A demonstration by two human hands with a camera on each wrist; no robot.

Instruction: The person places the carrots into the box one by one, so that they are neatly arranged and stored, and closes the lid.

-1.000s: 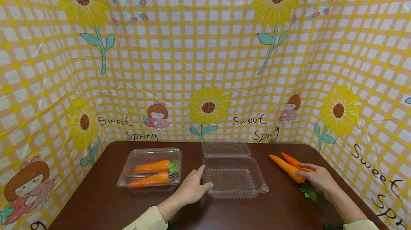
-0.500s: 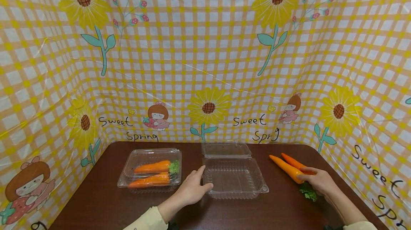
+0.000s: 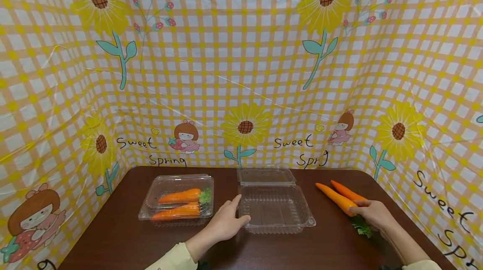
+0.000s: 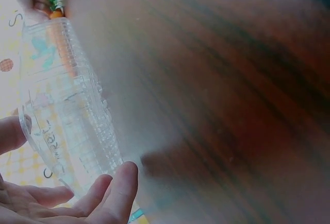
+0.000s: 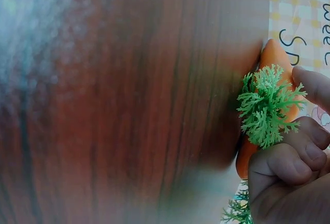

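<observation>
The open box (image 3: 271, 211) is apparently steadied by the left hand (image 3: 225, 220), spread at its left side; on the counter (image 3: 113, 245) at right, the nearer carrot (image 3: 335, 199) is pinched by the right hand (image 3: 374, 215) beside its leaves (image 3: 363, 227).

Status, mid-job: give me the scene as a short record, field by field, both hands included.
At left: closed clear plastic box, two orange carrots inside
Centre: open clear plastic box, lid folded back
At right: two long orange carrots with green leafy tops, side by side
Left hand: fingers spread at the open box's left edge
Right hand: fingers curled round the long carrots near their tops
Surface: dark brown wood-grain table
Unclear: whether the closed box is latched
</observation>
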